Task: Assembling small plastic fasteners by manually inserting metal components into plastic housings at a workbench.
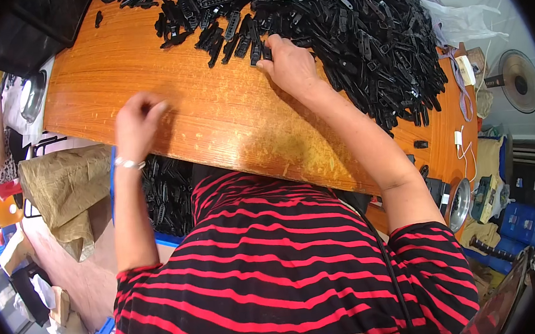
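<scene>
Orange-brown wood grain fills the middle of the view, a counter (211, 108) running from the near left to the far right, with a cluttered workshop floor around it. A big heap of black plastic clips (344, 26) covers the far right half of the counter, and a few strays lie loose at its near edge. The right hand (290, 63) rests at the near-left fringe of the heap, fingers curled down onto 1 or 2 clips; whether it has actually closed on any of them I cannot tell. The left hand (139, 118) hovers over bare wood well to the left, fingers bunched into a narrow loose fist, and nothing shows in it, though the blur makes that uncertain. A blue crate (165, 195) holding more black clips sits below the counter's near edge, beside a brown paper sack (68, 184). A standing fan (518, 81) is at the far right. The clips look light, stiff and smooth, likely to slide and tangle in the heap; pinching 1 across its narrow sides should lift it free.
</scene>
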{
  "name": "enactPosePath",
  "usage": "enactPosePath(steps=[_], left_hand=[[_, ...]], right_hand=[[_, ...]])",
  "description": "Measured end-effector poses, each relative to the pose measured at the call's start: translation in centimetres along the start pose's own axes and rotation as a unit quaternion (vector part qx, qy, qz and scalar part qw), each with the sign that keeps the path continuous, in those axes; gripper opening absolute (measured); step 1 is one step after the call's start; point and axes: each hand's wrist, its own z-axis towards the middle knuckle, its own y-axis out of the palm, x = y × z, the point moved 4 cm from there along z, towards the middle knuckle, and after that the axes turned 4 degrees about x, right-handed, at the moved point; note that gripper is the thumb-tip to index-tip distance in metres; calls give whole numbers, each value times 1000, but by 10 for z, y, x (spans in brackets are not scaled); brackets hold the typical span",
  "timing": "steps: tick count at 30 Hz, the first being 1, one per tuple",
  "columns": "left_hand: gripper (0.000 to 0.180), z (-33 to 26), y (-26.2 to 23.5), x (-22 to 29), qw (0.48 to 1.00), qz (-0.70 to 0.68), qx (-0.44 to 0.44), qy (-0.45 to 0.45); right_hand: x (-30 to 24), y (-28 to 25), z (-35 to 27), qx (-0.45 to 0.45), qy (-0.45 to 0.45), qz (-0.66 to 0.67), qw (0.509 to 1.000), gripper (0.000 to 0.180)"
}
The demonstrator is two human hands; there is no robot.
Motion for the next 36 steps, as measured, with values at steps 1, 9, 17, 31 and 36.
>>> enactPosePath(steps=[1, 9, 17, 31, 36], left_hand=[[19, 7, 18, 15, 999, 1, 16, 38], [22, 61, 110, 78, 979, 167, 28, 116], [20, 61, 102, 74, 967, 238, 21, 83], [18, 16, 101, 65, 875, -415, -189, -164], [17, 24, 96, 58, 896, -403, -145, -120]], right_hand=[[-2, 4, 2, -20, 0, -13, 1000, 34], [5, -6, -16, 40, -14, 46, 998, 19], [-34, 18, -56, -50, -57, 117, 990, 11], [-47, -7, -36, -74, 150, 477, 863, 27], [-30, -5, -44, -136, 197, 485, 841, 25]])
